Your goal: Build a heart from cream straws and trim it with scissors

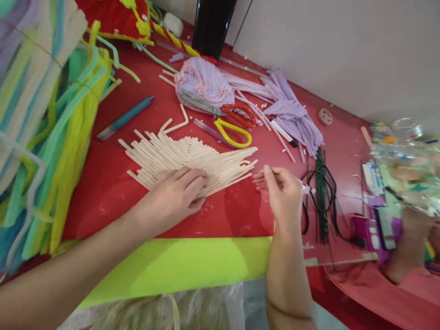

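Head view: the left hand (180,188) lies palm down, its fingers close together and slightly bent, pressing on cream fuzzy strips (189,158) laid in a V-patterned fan that spreads beneath and beyond those fingers on the red table (220,222). The right hand (282,185) is half curled with thumb raised, its fingertips just beside the fan's right-hand ends; whether they pinch anything, I cannot tell. Beyond the left fingers, past the fan, scissors (217,111) rest partly over a lilac piece (206,82); dark green stems (321,197) lie right of the right-hand fingers.
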The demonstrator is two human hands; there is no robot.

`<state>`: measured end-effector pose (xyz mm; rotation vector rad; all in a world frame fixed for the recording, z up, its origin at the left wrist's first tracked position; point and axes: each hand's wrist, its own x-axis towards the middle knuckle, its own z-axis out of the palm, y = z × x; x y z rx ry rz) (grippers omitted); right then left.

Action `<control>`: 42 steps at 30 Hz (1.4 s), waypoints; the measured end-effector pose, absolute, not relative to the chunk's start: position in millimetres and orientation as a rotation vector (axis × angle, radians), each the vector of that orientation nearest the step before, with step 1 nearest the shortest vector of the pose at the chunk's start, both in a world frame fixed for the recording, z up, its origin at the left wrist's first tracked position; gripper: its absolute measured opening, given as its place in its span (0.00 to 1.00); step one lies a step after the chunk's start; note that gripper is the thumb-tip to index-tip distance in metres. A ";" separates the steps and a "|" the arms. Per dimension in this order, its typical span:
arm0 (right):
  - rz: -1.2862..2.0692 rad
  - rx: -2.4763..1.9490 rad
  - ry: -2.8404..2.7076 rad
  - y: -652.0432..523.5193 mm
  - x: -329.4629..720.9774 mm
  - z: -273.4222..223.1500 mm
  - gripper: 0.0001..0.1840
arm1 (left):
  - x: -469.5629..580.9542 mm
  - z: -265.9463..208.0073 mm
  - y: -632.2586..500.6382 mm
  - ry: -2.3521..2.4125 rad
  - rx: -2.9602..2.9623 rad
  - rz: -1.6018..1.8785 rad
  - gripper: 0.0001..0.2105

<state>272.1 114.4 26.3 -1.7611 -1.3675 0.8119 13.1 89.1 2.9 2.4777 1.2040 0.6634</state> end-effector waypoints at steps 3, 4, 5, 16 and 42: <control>1.246 -1.751 -1.223 114.8 272.9 27.5 0.19 | 13.0 2.9 89.8 1.200 2.472 0.668 0.08; 1.336 -1.736 -1.202 114.7 273.1 28.5 0.19 | 12.9 2.8 89.9 1.193 2.466 0.671 0.09; 1.394 -1.721 -1.183 114.2 273.4 29.7 0.19 | 12.8 2.5 90.0 1.186 2.458 0.676 0.09; 1.481 -1.278 -0.740 64.5 255.7 31.5 0.16 | 11.8 4.6 90.5 1.187 2.366 0.684 0.08; 1.232 -1.555 -1.091 108.8 228.4 13.9 0.22 | 6.1 -1.9 97.0 1.184 1.864 0.875 0.04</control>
